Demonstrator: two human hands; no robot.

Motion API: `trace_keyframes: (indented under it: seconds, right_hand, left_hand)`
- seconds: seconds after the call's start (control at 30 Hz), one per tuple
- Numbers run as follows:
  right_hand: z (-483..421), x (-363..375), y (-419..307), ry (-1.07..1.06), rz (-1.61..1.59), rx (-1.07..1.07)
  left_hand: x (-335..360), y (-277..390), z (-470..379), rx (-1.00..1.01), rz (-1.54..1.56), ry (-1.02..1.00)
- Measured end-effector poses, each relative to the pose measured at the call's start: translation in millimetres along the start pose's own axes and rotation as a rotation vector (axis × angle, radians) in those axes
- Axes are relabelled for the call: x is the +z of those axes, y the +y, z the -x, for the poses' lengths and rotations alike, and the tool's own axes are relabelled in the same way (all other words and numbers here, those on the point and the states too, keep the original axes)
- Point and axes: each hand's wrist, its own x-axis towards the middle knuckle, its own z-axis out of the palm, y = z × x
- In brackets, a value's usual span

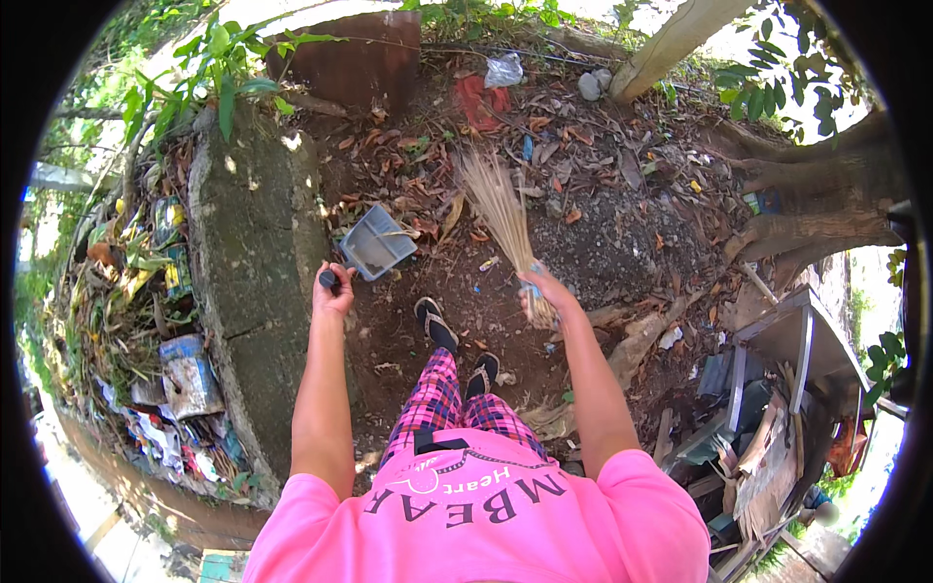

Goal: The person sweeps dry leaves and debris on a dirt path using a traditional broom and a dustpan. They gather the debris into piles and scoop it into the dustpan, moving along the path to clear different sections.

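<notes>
My left hand grips the dark handle of a dustpan, close to the low concrete wall. The dustpan's blue-grey plastic pan hangs over or rests on the soil; I cannot tell which. A dry leaf stalk lies across its edge, and there is some dirt inside. In my right hand is a stick broom of thin pale ribs, held near its bound butt end. The broom's spread tips reach forward into dry brown leaves on the ground. Between the two hands, a small wrapper lies on bare soil.
A concrete wall runs along the left, with a heap of plant waste and litter beyond it. Ahead lie a red cloth and a clear plastic bag. Tree roots and a pile of scrap wood stand at right.
</notes>
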Motion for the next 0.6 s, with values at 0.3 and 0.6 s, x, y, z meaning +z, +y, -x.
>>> trace_keyframes:
  seconds: [0.3, 0.6]
  right_hand:
    - [-146, -4, -89, 0.442, 0.295, 0.277]
    - [-68, 0, -128, -0.021, 0.353, 0.225]
  left_hand:
    - [45, 35, -69, -0.083, -0.158, 0.144]
    - [78, 50, -132, -0.121, -0.08, 0.239]
